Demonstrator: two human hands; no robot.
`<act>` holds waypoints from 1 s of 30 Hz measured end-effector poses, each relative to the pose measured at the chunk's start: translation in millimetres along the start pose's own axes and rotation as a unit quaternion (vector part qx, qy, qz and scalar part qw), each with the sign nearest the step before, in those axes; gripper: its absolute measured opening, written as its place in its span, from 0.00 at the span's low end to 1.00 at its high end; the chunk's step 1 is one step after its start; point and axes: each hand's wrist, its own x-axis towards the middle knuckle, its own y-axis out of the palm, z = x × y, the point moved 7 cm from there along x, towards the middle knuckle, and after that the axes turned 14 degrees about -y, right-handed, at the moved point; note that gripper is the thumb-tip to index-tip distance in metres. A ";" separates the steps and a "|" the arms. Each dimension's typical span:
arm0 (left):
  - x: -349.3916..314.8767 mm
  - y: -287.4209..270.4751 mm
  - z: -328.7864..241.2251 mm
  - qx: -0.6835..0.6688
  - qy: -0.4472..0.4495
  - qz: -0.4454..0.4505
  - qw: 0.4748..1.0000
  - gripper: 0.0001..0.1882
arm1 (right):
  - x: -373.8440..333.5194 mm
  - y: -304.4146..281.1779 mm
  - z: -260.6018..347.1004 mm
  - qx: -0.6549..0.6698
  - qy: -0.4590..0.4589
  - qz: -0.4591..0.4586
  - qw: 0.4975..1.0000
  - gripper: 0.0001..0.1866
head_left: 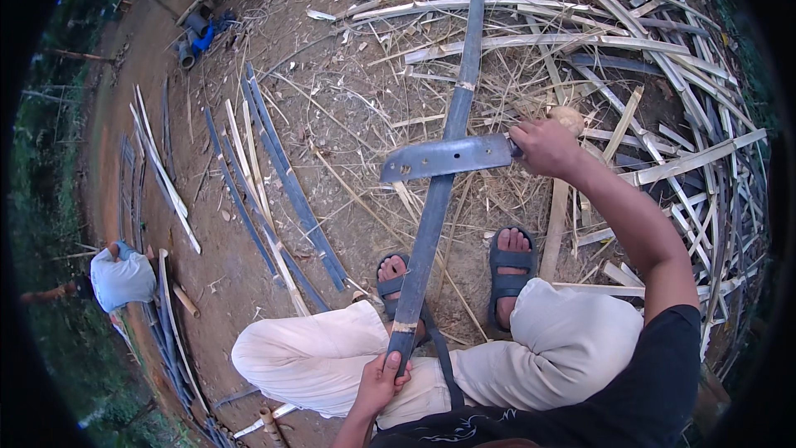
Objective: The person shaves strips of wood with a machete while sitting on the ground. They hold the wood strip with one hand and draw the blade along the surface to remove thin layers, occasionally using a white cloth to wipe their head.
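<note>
My left hand [384, 382] is closed round the near end of a long dark bamboo strip [438, 206], which slants up and away between my sandalled feet. Pale bands mark the joints along its dark outer face. In my right hand [543, 146] is the handle of a machete [448, 158] with a broad grey blade pierced by several holes. The blade lies across the upper side of the strip, its tip toward the left; whether the two touch, I cannot tell. Most of the machete's handle is hidden by my fingers.
Pale split bamboo strips [696, 164] are heaped at the right and far side. More dark strips [286, 174] lie on the ground to the left. Beside my right hand is a round, light-brown object [567, 120]. A person in a light shirt [124, 278] is bent over at the far left.
</note>
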 end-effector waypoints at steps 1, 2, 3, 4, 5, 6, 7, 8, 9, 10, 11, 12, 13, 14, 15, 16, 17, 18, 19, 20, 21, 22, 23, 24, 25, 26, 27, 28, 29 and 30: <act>1.8 -0.9 5.8 0.037 0.015 -0.044 0.998 0.23 | -3.6 4.0 -12.2 -0.006 0.004 -0.004 1.000 0.10; 2.0 -2.3 12.7 0.058 0.028 -0.055 0.996 0.23 | -7.0 6.2 -25.6 -0.011 0.008 -0.008 1.000 0.09; 3.9 -5.9 14.5 0.082 0.048 -0.067 0.993 0.23 | -7.5 1.9 -52.7 -0.006 0.074 -0.022 0.997 0.09; 3.2 -7.5 14.3 0.105 0.069 -0.079 0.989 0.23 | -8.7 -5.6 -81.2 -0.001 0.139 -0.035 0.990 0.09; 1.9 -3.8 16.1 0.088 0.067 -0.073 0.991 0.23 | -11.2 -12.2 -99.6 0.002 0.199 -0.049 0.979 0.09; 1.6 -1.5 13.7 0.071 0.069 -0.071 0.993 0.22 | -9.0 -13.7 -93.7 -0.010 0.177 -0.046 0.983 0.09; 0.9 -1.9 12.1 0.056 0.068 -0.069 0.994 0.22 | -11.5 -11.5 -76.7 -0.019 0.156 -0.042 0.987 0.09; 1.7 -2.6 5.7 0.065 0.082 -0.086 0.991 0.22 | -14.3 0.0 -51.7 -0.010 0.122 -0.010 0.992 0.10; 5.7 1.5 0.0 0.071 0.094 -0.098 0.988 0.22 | -19.3 9.1 -13.7 0.026 0.086 0.012 0.996 0.10; 10.7 4.5 -4.5 0.079 0.107 -0.105 0.985 0.21 | -29.6 15.3 24.7 0.033 0.024 -0.026 0.999 0.10; 19.3 1.6 -3.1 0.130 0.121 -0.150 0.973 0.20 | -37.4 21.5 65.2 0.061 -0.028 -0.053 0.996 0.10; 20.6 7.3 -8.4 0.141 0.142 -0.168 0.965 0.20 | -47.7 21.2 104.4 0.092 -0.083 -0.056 0.991 0.11; 23.3 12.8 -22.6 0.154 0.163 -0.189 0.956 0.19 | -56.9 19.8 140.7 0.117 -0.105 -0.026 0.987 0.12; 25.6 16.4 -37.2 0.169 0.190 -0.211 0.944 0.18 | -64.4 17.3 166.4 0.140 -0.127 -0.001 0.982 0.13; 27.3 20.9 -45.0 0.205 0.226 -0.236 0.923 0.17 | -73.9 14.9 179.6 0.114 -0.152 -0.004 0.982 0.15; 31.5 24.8 -49.7 0.240 0.260 -0.261 0.898 0.16 | -82.1 13.3 191.2 0.088 -0.177 -0.006 0.980 0.16; 35.3 29.5 -52.7 0.273 0.292 -0.283 0.871 0.15 | -88.8 11.3 199.1 0.062 -0.200 -0.007 0.978 0.18; 41.9 33.0 -53.9 0.257 0.310 -0.269 0.875 0.16 | -91.5 6.8 199.8 0.057 -0.203 -0.018 0.977 0.17; 48.0 36.1 -55.1 0.240 0.327 -0.255 0.878 0.16 | -92.9 1.8 198.6 0.053 -0.206 -0.028 0.977 0.16; 51.0 39.9 -55.5 0.222 0.342 -0.240 0.881 0.17 | -94.7 -2.6 197.1 0.049 -0.211 -0.036 0.976 0.15; 45.8 45.1 -58.8 0.227 0.352 -0.238 0.876 0.17 | -95.6 -5.5 192.5 0.053 -0.197 -0.028 0.979 0.15; 38.0 48.8 -61.7 0.237 0.343 -0.237 0.877 0.17 | -96.8 -9.2 187.1 0.057 -0.185 -0.021 0.981 0.15; 28.7 52.0 -64.5 0.245 0.334 -0.237 0.879 0.17 | -96.8 -11.6 179.5 0.061 -0.174 -0.014 0.983 0.14; 23.6 53.7 -63.8 0.255 0.325 -0.237 0.879 0.17 | -95.5 -12.8 160.6 0.045 -0.146 -0.025 0.988 0.13; 20.4 53.8 -58.2 0.263 0.346 -0.241 0.868 0.17 | -92.9 -14.4 137.8 0.030 -0.117 -0.036 0.992 0.12; 20.2 54.1 -50.4 0.271 0.371 -0.242 0.855 0.16 | -90.4 -17.2 105.9 0.024 -0.018 -0.025 0.999 0.13; 18.7 55.0 -46.3 0.280 0.394 -0.245 0.841 0.16 | -87.5 -19.3 72.8 0.019 0.081 -0.015 0.996 0.13; 16.2 56.1 -42.4 0.281 0.368 -0.230 0.856 0.16 | -84.8 -21.7 44.5 0.041 0.130 -0.057 0.989 0.12; 9.3 56.9 -41.2 0.282 0.344 -0.212 0.870 0.15 | -85.2 -23.1 23.2 0.058 0.163 -0.028 0.984 0.12; 8.2 56.6 -43.2 0.282 0.323 -0.200 0.881 0.15 | -85.0 -30.2 31.9 0.043 0.132 -0.028 0.990 0.12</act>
